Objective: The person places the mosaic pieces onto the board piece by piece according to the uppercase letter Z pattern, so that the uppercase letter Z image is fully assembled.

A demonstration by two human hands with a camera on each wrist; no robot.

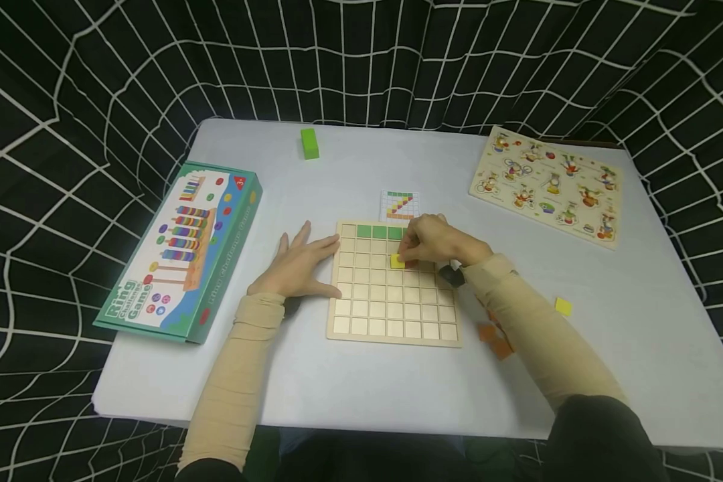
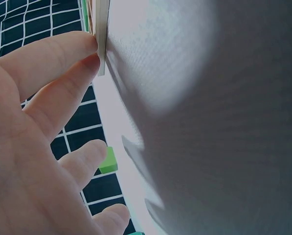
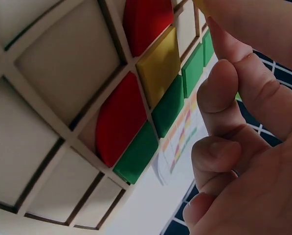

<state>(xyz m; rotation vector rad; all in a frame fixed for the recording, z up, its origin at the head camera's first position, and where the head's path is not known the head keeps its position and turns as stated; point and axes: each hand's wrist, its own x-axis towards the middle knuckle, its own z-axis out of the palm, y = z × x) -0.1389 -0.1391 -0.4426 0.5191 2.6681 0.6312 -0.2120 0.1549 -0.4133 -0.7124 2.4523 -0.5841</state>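
My left hand (image 1: 298, 264) lies spread beside the wooden grid board (image 1: 378, 294), its fingertips at the board's left edge. In the left wrist view, two fingers (image 2: 57, 56) touch that edge. The right hand (image 1: 430, 239) pinches a yellow tile (image 1: 397, 261) over the upper part of the grid. Green tiles (image 1: 380, 232) fill cells along the board's far row, partly covered by the right hand. The right wrist view shows two red tiles (image 3: 121, 120) and another yellow tile (image 3: 159, 66) set in cells beside the green ones. A small pattern card (image 1: 391, 207) lies just beyond the board.
Several orange tiles (image 1: 499, 347) and a loose yellow tile (image 1: 563, 306) lie near the right forearm. A ring game box (image 1: 181, 254) is on the left, a green block (image 1: 310, 144) at the back, and a picture puzzle board (image 1: 542, 181) at the far right. Netting surrounds the table.
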